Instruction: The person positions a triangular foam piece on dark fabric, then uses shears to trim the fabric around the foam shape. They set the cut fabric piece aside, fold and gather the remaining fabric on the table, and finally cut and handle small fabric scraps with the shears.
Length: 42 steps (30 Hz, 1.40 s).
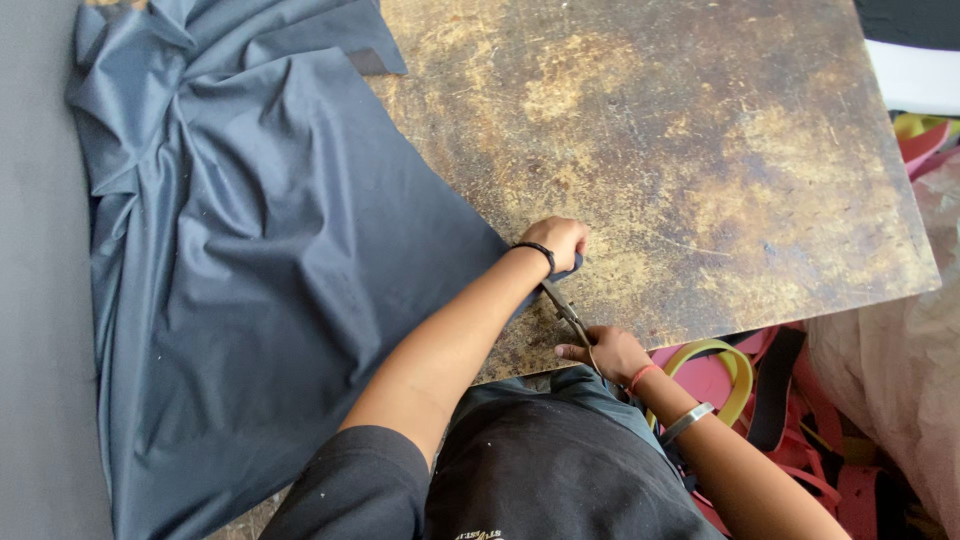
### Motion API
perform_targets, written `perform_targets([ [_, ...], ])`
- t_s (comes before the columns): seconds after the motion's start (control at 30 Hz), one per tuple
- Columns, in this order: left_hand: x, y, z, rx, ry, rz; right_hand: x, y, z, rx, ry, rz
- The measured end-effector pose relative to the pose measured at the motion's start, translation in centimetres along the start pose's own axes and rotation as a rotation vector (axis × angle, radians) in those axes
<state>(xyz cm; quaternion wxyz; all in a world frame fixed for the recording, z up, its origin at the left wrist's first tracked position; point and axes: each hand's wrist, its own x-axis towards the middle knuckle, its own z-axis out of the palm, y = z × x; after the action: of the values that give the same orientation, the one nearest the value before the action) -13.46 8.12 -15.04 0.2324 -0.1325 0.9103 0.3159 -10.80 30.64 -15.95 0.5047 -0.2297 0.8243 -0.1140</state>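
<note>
The person cuts grey cloth [270,270] with scissors [566,312] at the near edge of a worn, rust-stained board [700,150]. The right hand [612,352] is closed around the scissor handles, just off the board's edge above the lap. The left hand [556,242] is curled shut on the cloth's corner, pinching it down on the board right at the blade tips.

To cut well, the left hand should, by the look of it, keep the cloth taut and flat ahead of the blades, with its fingers clear of the line. The blades would do best to stay low against the board and bite in long strokes, so the edge stays straight. Whether the blades are open or shut cannot be told; they are partly hidden by the left hand.

Most of the cloth lies bunched and folded across the board's left side and hangs over its near edge; those folds could drag or shift the cut. To the right, beside the person's knee, lies a heap of pink, yellow and black straps [760,390], well clear of the cut.
</note>
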Motion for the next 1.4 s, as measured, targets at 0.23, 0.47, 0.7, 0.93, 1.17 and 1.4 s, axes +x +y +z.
perform_targets([
  [0.23,-2.3,1.2,1.8,0.050,0.157,-0.046,1.5,-0.3,-1.3,-0.114,0.007,-0.040],
  [0.47,-2.7,1.3,1.7,-0.091,0.293,-0.010,4.4,-2.2,-1.3,-0.176,0.077,-0.106],
  [0.7,-3.3,-0.4,2.6,-0.419,0.465,0.036,4.2,-0.7,-2.9,0.041,0.019,0.034],
  [0.93,-10.0,-12.2,4.6,-0.732,0.871,-0.389,6.5,5.8,-5.9,0.637,0.246,0.050],
  [1.17,-18.1,-17.6,9.1,-1.180,1.021,-0.430,12.6,9.1,-13.9,0.205,0.579,0.004],
  [1.4,-27.5,-13.9,8.2,-1.343,0.882,-0.787,14.7,4.1,-15.0,-0.018,1.045,-0.458],
])
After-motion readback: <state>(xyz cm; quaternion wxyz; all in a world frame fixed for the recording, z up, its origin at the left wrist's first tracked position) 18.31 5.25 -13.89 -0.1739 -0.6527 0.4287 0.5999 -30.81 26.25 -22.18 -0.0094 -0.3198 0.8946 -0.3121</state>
